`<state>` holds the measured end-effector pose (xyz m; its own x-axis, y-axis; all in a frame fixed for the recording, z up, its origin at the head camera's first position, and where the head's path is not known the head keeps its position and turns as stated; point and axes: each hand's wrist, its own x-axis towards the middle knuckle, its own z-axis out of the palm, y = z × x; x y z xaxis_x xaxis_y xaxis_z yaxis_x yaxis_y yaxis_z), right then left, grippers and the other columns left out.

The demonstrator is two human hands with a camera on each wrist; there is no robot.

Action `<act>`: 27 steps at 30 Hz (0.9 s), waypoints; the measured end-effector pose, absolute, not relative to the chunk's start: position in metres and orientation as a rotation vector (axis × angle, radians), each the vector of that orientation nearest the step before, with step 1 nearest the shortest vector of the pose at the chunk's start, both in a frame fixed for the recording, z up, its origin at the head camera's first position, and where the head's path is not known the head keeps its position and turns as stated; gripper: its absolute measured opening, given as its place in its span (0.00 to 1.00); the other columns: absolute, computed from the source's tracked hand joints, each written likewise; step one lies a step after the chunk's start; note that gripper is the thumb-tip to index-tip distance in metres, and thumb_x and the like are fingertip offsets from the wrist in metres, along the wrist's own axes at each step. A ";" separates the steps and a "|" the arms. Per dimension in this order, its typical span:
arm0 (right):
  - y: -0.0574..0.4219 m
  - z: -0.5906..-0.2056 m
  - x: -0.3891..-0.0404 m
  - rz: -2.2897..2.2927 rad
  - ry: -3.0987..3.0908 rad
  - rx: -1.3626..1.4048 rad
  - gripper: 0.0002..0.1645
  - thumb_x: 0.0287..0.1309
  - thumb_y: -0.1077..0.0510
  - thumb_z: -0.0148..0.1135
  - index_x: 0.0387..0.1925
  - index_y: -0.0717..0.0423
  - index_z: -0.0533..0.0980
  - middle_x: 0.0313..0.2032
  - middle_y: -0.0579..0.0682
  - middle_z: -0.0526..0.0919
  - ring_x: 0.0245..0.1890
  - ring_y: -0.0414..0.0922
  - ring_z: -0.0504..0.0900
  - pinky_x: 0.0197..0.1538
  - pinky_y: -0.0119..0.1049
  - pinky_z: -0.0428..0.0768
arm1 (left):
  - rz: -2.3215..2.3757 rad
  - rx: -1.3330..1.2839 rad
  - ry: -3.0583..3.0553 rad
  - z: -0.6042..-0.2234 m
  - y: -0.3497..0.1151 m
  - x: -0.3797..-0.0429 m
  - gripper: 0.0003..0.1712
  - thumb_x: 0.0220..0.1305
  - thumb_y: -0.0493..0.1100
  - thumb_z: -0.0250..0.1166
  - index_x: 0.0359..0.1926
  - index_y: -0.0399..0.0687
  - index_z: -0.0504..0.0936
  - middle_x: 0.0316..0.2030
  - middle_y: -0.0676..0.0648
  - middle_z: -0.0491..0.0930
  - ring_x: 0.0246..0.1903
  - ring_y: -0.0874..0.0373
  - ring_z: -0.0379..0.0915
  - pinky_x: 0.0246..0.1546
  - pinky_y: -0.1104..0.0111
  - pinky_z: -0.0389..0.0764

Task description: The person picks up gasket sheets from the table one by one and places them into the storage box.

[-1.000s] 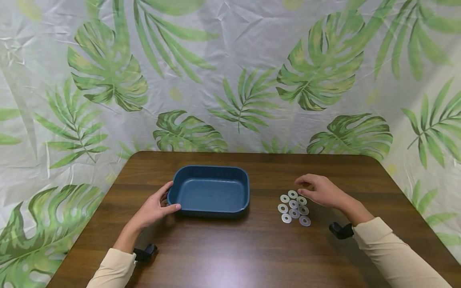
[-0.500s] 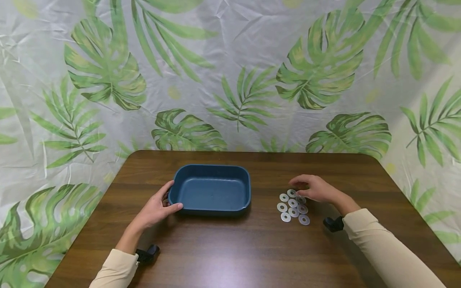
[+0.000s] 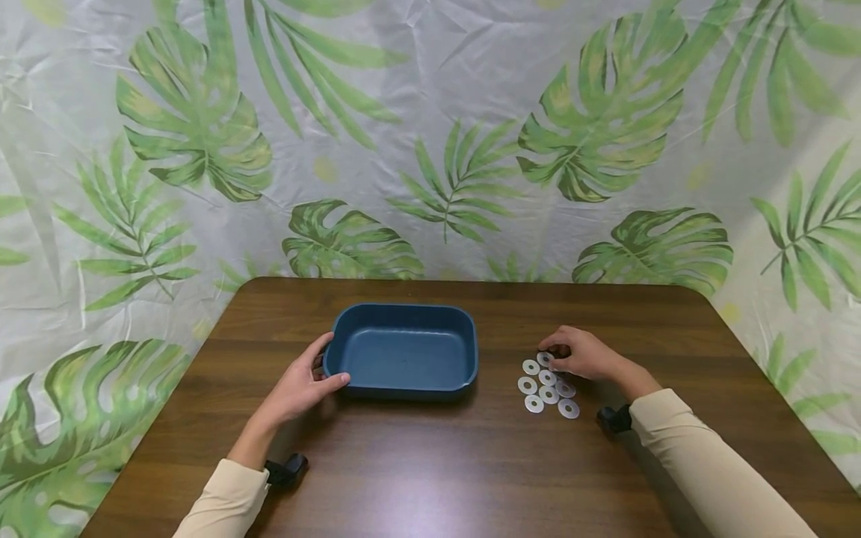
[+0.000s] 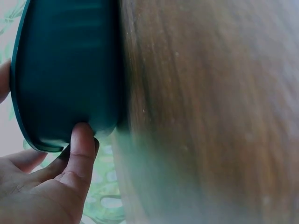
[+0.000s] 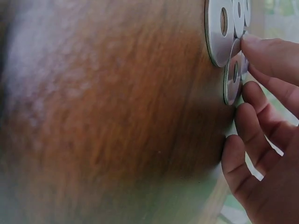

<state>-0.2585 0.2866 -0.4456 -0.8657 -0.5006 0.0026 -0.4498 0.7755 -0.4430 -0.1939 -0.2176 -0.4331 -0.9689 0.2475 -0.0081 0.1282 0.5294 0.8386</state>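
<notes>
In the head view my left hand (image 3: 296,388) holds the left end of a blue rectangular tub (image 3: 403,359) with a low wall and nothing inside. The left wrist view shows the thumb (image 4: 83,144) against the tub's outer side (image 4: 70,70), with other fingers behind the rim. On the right, my right hand (image 3: 585,355) reaches down over several flat silver washers (image 3: 548,394) lying close together. Its thumb and forefinger straddle the far washer (image 3: 545,359). Seen from the right wrist, the thumb tip (image 5: 254,44) is right at the washers' edges; the forefinger's tip is hidden.
Everything stands on a dark brown wooden table (image 3: 430,463) with rounded far corners. A leaf-patterned cloth (image 3: 457,149) hangs behind its far edge. Bare tabletop lies between the tub and the washers. A black wrist camera (image 3: 288,471) is strapped to the left wrist, another (image 3: 613,420) to the right.
My right hand has moved left and lowered onto the washers, covering one of them. The tub has shifted slightly right, with my left hand staying on its end.
</notes>
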 end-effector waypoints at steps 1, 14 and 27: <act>0.286 -0.446 -0.259 -0.662 2.855 -0.765 0.17 0.56 0.61 0.69 0.49 0.57 0.83 0.42 0.53 0.81 0.39 0.45 0.78 0.43 0.42 0.76 | 1.428 0.326 2.634 -0.433 -0.217 -0.194 0.48 0.66 0.46 0.67 0.77 0.41 0.49 0.73 0.28 0.56 0.64 0.32 0.70 0.57 0.49 0.77; 0.272 -0.443 -0.261 -0.570 2.883 -0.755 0.13 0.51 0.63 0.69 0.40 0.59 0.80 0.38 0.53 0.80 0.37 0.46 0.77 0.44 0.44 0.76 | 1.529 0.324 2.566 -0.439 -0.218 -0.193 0.50 0.64 0.41 0.67 0.78 0.40 0.46 0.75 0.29 0.51 0.69 0.31 0.62 0.62 0.47 0.72; 0.283 -0.451 -0.258 -0.752 2.852 -0.704 0.16 0.54 0.65 0.68 0.46 0.54 0.79 0.35 0.48 0.81 0.33 0.39 0.75 0.38 0.34 0.74 | 1.555 0.332 2.512 -0.438 -0.217 -0.197 0.50 0.66 0.43 0.66 0.79 0.43 0.45 0.76 0.30 0.50 0.70 0.34 0.61 0.64 0.47 0.70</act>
